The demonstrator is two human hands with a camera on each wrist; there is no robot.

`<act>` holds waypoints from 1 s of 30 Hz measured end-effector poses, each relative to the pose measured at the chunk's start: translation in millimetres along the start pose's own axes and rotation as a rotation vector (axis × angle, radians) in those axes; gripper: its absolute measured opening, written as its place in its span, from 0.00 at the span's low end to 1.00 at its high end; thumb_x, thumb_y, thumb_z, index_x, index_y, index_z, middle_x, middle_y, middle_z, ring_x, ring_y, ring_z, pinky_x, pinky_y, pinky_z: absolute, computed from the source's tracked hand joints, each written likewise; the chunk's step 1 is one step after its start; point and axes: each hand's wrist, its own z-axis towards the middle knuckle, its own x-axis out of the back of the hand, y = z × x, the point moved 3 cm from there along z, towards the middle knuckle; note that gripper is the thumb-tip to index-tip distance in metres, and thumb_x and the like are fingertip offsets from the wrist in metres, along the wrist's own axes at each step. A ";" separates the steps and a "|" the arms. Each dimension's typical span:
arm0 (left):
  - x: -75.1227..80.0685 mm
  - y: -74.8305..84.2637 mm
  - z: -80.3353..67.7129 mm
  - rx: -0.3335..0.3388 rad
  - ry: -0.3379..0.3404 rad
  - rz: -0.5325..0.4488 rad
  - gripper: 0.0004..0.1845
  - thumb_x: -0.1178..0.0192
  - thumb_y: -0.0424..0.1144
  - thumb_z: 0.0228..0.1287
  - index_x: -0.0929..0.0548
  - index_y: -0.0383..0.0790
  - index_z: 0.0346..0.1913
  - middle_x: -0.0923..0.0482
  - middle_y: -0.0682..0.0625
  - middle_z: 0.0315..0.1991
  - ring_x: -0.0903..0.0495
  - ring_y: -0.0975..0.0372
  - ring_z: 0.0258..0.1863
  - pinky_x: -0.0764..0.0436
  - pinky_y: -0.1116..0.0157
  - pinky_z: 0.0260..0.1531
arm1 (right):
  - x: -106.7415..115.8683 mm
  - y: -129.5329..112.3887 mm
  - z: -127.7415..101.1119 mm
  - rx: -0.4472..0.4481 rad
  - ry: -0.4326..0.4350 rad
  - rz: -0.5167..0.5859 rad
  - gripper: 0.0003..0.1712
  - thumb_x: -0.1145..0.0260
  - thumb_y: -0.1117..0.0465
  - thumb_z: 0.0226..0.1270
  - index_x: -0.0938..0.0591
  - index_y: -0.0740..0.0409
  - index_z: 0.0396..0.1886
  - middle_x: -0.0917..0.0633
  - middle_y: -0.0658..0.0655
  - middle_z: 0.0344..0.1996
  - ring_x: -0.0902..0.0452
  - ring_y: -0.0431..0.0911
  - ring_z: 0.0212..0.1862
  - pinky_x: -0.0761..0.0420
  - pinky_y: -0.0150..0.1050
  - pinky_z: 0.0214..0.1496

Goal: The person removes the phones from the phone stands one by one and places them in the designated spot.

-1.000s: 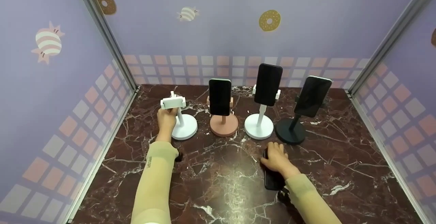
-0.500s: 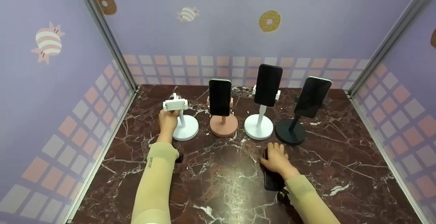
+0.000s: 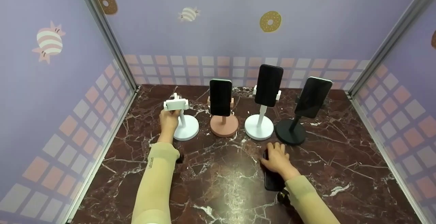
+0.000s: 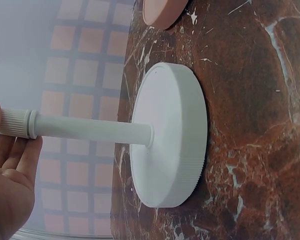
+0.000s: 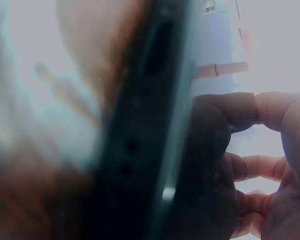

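Note:
My left hand grips the pole of a white phone stand at the far left, just under its bare cradle. In the left wrist view the thumb and fingers are around the ribbed collar, above the round base. My right hand lies over a black smartphone in front of the black stand, thumb at its left edge. In the right wrist view the curled fingers meet the phone, whose edge is close and blurred.
To the right stand a pink stand, a second white stand and a black stand, each bearing a phone. They share a dark red marbled table enclosed by patterned purple panels.
Over the last second, the left hand and the white stand's cradle have shifted slightly right and toward me, the cradle tilting a little. The right hand and its smartphone have stayed in place.

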 end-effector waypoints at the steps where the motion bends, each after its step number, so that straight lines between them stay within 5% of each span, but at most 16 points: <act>1: 0.0 0.3 0.1 -0.005 0.002 0.004 0.16 0.34 0.37 0.68 0.14 0.26 0.49 0.13 0.30 0.47 0.16 0.43 0.47 0.18 0.44 0.54 | -0.2 0.2 0.2 0.001 0.003 0.003 0.27 0.26 0.52 0.63 0.26 0.63 0.53 0.27 0.69 0.50 0.38 0.66 0.59 0.29 0.66 0.48; 30: -1.0 1.7 -0.5 -0.006 0.010 0.033 0.16 0.34 0.38 0.68 0.14 0.25 0.47 0.14 0.29 0.46 0.18 0.43 0.44 0.19 0.44 0.52 | -0.2 1.6 -1.0 0.000 0.020 0.027 0.28 0.25 0.50 0.64 0.27 0.63 0.49 0.28 0.69 0.52 0.39 0.66 0.60 0.29 0.65 0.48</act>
